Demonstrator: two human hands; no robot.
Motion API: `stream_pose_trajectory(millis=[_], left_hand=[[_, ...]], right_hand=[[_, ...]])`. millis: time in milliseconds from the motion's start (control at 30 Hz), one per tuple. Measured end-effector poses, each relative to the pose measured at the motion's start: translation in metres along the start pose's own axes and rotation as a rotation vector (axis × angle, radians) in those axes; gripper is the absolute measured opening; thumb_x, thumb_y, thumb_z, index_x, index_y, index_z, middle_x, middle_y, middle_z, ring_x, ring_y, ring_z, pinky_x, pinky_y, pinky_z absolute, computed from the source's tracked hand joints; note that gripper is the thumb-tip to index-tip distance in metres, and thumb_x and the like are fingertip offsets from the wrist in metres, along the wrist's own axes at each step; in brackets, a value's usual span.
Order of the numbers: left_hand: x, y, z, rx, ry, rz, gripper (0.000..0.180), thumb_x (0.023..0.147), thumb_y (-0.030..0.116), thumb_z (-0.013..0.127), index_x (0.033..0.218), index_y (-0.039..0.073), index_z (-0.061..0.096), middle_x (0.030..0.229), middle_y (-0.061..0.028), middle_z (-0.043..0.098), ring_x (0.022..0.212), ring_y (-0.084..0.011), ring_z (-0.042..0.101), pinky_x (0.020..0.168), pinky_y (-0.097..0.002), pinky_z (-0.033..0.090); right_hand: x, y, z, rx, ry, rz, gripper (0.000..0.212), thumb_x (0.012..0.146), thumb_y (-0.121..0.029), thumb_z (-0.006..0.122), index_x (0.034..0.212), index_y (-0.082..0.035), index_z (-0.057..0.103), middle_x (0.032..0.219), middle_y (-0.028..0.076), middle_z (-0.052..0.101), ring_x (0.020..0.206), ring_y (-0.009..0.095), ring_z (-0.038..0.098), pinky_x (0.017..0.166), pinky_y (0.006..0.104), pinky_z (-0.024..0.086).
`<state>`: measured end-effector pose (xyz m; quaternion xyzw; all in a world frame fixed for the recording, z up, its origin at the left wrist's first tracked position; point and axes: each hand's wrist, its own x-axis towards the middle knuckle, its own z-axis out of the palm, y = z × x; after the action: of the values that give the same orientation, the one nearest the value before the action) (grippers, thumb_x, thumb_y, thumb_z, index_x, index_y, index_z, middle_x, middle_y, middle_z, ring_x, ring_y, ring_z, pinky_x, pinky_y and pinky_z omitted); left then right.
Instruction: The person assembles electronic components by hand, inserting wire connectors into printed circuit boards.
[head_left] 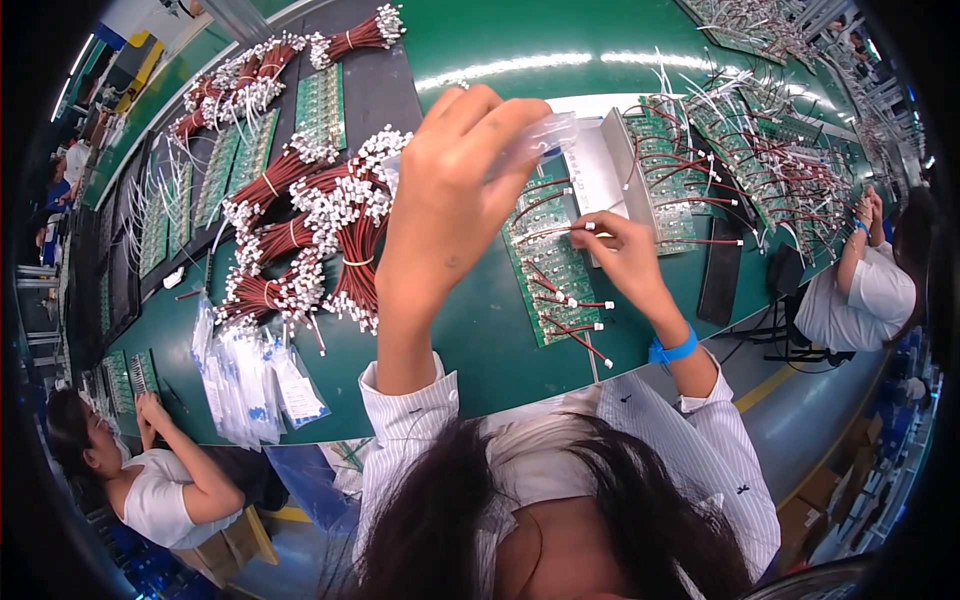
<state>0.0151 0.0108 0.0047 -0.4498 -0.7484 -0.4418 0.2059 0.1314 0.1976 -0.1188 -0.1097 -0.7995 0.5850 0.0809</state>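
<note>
My left hand (pixel 450 190) is raised over the table, its fingers closed on a crumpled clear plastic bag (pixel 540 140); what is inside it I cannot make out. Below and to the right, my right hand (pixel 625 255) pinches at a red-and-black wire lead (pixel 562 231) near its white connector. That lead lies across a green circuit board panel (pixel 555 275) in front of me. Several other leads with white plugs stick out from the panel's right side. Behind my right hand stands an open white box (pixel 600 160).
Bundles of red-and-black leads (pixel 290 225) are heaped at left, with clear bags (pixel 255 385) at the table edge. More wired boards (pixel 670 170) lie at right beside a black strip (pixel 718 270). One person (pixel 165 465) sits at left, another (pixel 860 270) at right.
</note>
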Motion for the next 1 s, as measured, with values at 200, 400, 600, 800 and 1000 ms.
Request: stream_pose_trajectory(millis=[200,400,600,800,1000], left_hand=[[0.001,0.000,0.001,0.025,0.027,0.026,0.028,0.070,-0.004,0.064,0.097,0.002,0.065,0.078,-0.0111,0.057,0.070,-0.0265,0.056,0.060,-0.0337,0.045],[0.001,-0.001,0.001,0.020,0.017,0.012,0.027,0.070,-0.004,0.064,0.096,0.002,0.065,0.077,-0.0112,0.057,0.069,-0.0264,0.055,0.060,-0.0340,0.045],[0.000,-0.002,0.003,0.005,-0.012,-0.004,0.027,0.070,-0.001,0.067,0.096,0.004,0.062,0.080,-0.0111,0.056,0.077,-0.0298,0.056,0.066,-0.0401,0.046],[0.000,-0.002,0.004,0.005,-0.016,-0.003,0.027,0.070,0.000,0.067,0.096,0.004,0.062,0.080,-0.0111,0.057,0.077,-0.0297,0.056,0.066,-0.0400,0.046],[0.000,-0.003,0.006,0.005,-0.019,-0.009,0.027,0.069,0.000,0.067,0.096,0.004,0.062,0.080,-0.0109,0.056,0.076,-0.0296,0.056,0.066,-0.0401,0.046]], right_hand=[[0.006,-0.003,0.017,-0.254,-0.042,-0.292,0.010,0.077,-0.002,0.070,0.086,0.001,0.067,0.084,0.008,0.063,0.074,0.019,0.061,0.065,0.0311,0.048],[0.014,0.014,0.024,-0.365,-0.005,-0.412,0.011,0.074,-0.004,0.072,0.081,0.000,0.066,0.086,0.007,0.061,0.081,0.023,0.056,0.072,0.0329,0.044],[0.013,0.014,0.026,-0.414,-0.024,-0.389,0.011,0.073,-0.005,0.072,0.081,0.000,0.066,0.088,0.006,0.060,0.085,0.025,0.056,0.077,0.0342,0.042],[0.012,0.013,0.026,-0.437,-0.033,-0.410,0.011,0.073,-0.005,0.072,0.082,-0.001,0.068,0.089,0.007,0.060,0.087,0.025,0.056,0.080,0.0342,0.040],[0.011,0.013,0.028,-0.417,-0.004,-0.428,0.010,0.074,-0.005,0.071,0.083,-0.001,0.067,0.089,0.007,0.060,0.086,0.024,0.056,0.079,0.0330,0.040]])
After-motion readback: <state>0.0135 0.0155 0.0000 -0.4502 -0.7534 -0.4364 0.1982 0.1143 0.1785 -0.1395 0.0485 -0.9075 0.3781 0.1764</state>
